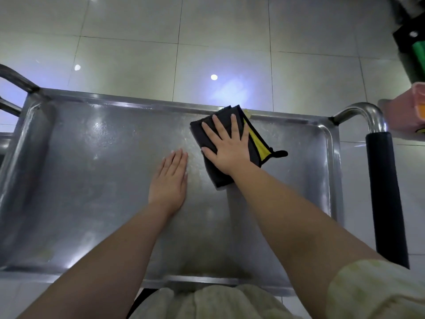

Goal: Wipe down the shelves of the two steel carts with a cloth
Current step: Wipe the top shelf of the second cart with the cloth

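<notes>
The top shelf of a steel cart (76, 180) fills the middle of the view, its surface dull and streaked. A folded dark grey cloth with a yellow inner side (255, 143) lies on the shelf near the far rim, right of centre. My right hand (226, 145) presses flat on the cloth with fingers spread and straight. Beside it to the left, my left hand (170, 178) rests flat on the bare steel, fingers together and straight, holding nothing.
The cart's handle with a black grip (386, 192) runs along the right side, and a steel tube (16, 79) curves up at the far left. Pale floor tiles (230, 42) lie beyond. A pink object (407, 111) and a green and black item (414, 49) sit at the right.
</notes>
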`<state>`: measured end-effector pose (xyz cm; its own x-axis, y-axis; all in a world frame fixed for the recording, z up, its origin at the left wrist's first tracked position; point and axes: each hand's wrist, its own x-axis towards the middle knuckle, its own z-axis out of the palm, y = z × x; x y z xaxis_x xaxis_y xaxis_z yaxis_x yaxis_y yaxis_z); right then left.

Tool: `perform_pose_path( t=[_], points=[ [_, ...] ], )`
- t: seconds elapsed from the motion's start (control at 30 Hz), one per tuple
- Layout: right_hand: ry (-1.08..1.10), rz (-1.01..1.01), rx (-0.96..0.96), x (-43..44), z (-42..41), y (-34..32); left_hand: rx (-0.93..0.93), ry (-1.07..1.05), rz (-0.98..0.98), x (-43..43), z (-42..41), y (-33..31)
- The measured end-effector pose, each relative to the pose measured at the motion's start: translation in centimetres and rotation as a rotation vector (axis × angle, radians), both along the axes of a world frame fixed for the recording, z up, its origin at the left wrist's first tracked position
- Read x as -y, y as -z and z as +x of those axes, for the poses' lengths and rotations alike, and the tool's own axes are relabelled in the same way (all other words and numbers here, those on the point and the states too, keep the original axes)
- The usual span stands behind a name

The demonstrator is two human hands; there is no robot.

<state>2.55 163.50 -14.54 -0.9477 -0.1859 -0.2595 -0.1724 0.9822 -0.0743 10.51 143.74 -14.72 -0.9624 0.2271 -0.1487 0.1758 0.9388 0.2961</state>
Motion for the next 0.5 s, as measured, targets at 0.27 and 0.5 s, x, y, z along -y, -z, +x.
perform_pose_path(
  t=[0.27,0.5],
  points=[
    [0.063,-0.055,-0.054,1.7,17.5,0.2,0.024,0.035,-0.08,0.1,0.0,0.1],
    [0.098,-0.046,-0.014,3.0,26.4,0.5,-0.021,0.056,-0.008,0.2,0.1,0.3]
  ],
)
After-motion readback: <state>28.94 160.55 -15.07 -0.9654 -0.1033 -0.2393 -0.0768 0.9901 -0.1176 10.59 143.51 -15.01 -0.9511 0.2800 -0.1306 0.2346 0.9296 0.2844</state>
